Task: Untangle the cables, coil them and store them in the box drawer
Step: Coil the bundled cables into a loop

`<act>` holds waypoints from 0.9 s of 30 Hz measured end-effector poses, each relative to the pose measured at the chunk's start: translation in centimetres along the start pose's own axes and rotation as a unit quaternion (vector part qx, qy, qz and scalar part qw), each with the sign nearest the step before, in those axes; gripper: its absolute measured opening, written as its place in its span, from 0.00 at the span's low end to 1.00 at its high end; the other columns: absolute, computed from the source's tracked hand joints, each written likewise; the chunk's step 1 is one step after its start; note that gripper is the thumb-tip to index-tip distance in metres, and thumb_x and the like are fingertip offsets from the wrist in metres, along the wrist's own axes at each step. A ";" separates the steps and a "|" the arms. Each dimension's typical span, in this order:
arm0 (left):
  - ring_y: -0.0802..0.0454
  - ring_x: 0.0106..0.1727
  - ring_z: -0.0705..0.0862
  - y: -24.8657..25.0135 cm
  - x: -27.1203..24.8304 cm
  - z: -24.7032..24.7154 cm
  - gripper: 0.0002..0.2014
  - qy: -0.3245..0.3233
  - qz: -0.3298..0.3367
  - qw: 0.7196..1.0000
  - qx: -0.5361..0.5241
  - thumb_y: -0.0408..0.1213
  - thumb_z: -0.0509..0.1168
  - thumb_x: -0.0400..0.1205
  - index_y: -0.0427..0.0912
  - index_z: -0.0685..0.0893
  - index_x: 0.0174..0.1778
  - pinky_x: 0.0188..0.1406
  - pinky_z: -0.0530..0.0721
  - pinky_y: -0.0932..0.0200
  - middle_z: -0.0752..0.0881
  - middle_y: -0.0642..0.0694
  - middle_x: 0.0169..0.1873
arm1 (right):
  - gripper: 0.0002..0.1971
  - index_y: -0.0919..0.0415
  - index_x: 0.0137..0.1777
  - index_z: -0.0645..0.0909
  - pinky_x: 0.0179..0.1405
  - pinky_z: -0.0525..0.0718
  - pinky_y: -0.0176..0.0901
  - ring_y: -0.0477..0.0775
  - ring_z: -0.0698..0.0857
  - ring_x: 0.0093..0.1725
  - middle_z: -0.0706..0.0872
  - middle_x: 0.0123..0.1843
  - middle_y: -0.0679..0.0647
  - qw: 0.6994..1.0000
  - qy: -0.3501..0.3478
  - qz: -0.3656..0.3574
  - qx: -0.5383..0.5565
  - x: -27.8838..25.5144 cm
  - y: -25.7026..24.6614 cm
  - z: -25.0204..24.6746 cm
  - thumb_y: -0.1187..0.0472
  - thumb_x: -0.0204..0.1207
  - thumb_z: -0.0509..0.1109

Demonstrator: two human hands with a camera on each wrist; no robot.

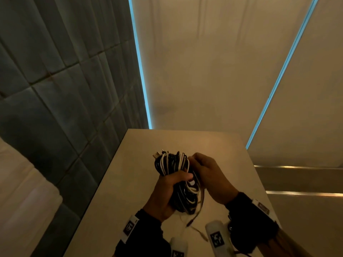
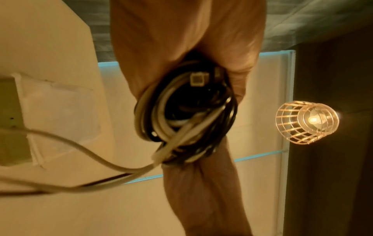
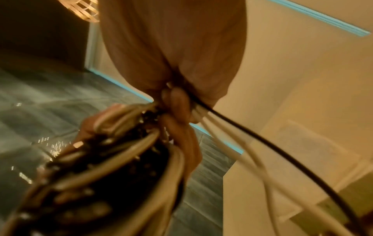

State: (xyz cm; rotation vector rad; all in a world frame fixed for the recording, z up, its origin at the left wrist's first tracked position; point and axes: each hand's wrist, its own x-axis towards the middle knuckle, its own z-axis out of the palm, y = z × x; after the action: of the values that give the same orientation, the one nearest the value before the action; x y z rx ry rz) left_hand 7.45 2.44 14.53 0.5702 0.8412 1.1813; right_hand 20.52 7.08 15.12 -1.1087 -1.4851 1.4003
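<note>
A coiled bundle of black and white cables (image 1: 174, 175) hangs in the air above a beige cabinet top (image 1: 213, 143). My left hand (image 1: 172, 188) grips the bundle around its middle, thumb across the front. My right hand (image 1: 206, 171) pinches loose strands at the bundle's right side. From the left wrist the bundle (image 2: 181, 111) shows as a tight ring with a plug end inside, the left hand (image 2: 181, 39) wrapped over it. From the right wrist, the right hand (image 3: 177, 103) holds white and black strands (image 3: 232, 135) trailing down right. A loose cable tail (image 1: 194, 221) dangles below.
A grey-green tiled wall (image 1: 55, 80) stands at the left. Beige wall panels with blue light strips (image 1: 141, 71) rise behind the cabinet. A caged lamp (image 2: 306, 123) glows in the left wrist view. Metal-edged steps or shelves (image 1: 297, 182) lie at the right. No drawer is in view.
</note>
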 end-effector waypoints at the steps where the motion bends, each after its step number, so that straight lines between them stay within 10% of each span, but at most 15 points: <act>1: 0.41 0.42 0.86 0.2 -0.1 -0.1 0.16 -0.006 -0.013 1.000 -0.003 0.29 0.72 0.68 0.33 0.84 0.52 0.47 0.85 0.46 0.84 0.37 0.41 | 0.16 0.69 0.39 0.75 0.22 0.71 0.36 0.47 0.72 0.26 0.75 0.29 0.55 0.999 0.004 -0.025 -0.027 0.0 0.1 0.0 0.58 0.84 0.63; 5: 0.39 0.43 0.85 1.3 -0.7 -0.3 0.08 -0.051 -0.063 0.997 0.010 0.29 0.69 0.74 0.33 0.89 0.46 0.55 0.83 0.40 0.86 0.35 0.42 | 0.11 0.70 0.41 0.80 0.25 0.80 0.37 0.44 0.79 0.25 0.80 0.28 0.49 0.997 -0.019 -0.068 -0.029 0.0 -0.3 -0.5 0.64 0.82 0.66; 9: 0.50 0.28 0.84 1.6 -1.0 -0.9 0.07 -0.084 -0.109 0.990 0.016 0.31 0.67 0.76 0.31 0.85 0.35 0.31 0.85 0.58 0.84 0.40 0.29 | 0.06 0.65 0.41 0.85 0.34 0.78 0.35 0.42 0.79 0.30 0.85 0.30 0.53 0.979 -0.078 -0.122 -0.145 0.9 -1.1 -2.8 0.62 0.73 0.77; 16: 0.48 0.25 0.78 0.9 -1.3 -2.2 0.09 -0.083 -0.101 0.984 0.118 0.35 0.72 0.69 0.35 0.81 0.27 0.34 0.80 0.56 0.80 0.42 0.23 | 0.09 0.51 0.37 0.89 0.41 0.83 0.53 0.52 0.86 0.36 0.90 0.35 0.51 0.908 -0.132 -0.141 -0.372 3.5 -3.2 -8.4 0.47 0.72 0.74; 22: 0.52 0.26 0.58 1.3 0.2 -3.2 0.22 -0.053 -0.029 0.998 -0.035 0.38 0.80 0.64 0.42 0.69 0.28 0.25 0.65 0.60 0.63 0.45 0.24 | 0.14 0.53 0.33 0.85 0.36 0.72 0.40 0.41 0.76 0.28 0.79 0.26 0.46 0.908 -0.078 -0.071 -0.405 3.2 -0.7 -9.5 0.55 0.81 0.67; 27: 0.54 0.23 0.61 -0.4 1.3 -2.1 0.18 -0.008 -0.020 0.997 -0.080 0.37 0.76 0.71 0.42 0.70 0.29 0.23 0.65 0.61 0.64 0.47 0.23 | 0.12 0.55 0.37 0.86 0.29 0.70 0.27 0.36 0.78 0.29 0.80 0.27 0.43 0.931 0.162 -0.148 -0.291 1.3 -1.6 -4.8 0.57 0.82 0.67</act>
State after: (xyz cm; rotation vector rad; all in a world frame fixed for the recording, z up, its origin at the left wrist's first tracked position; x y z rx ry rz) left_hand 6.17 3.49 12.67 0.4286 0.7345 1.1935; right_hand 24.57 9.76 17.06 -1.3193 -1.7740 0.5373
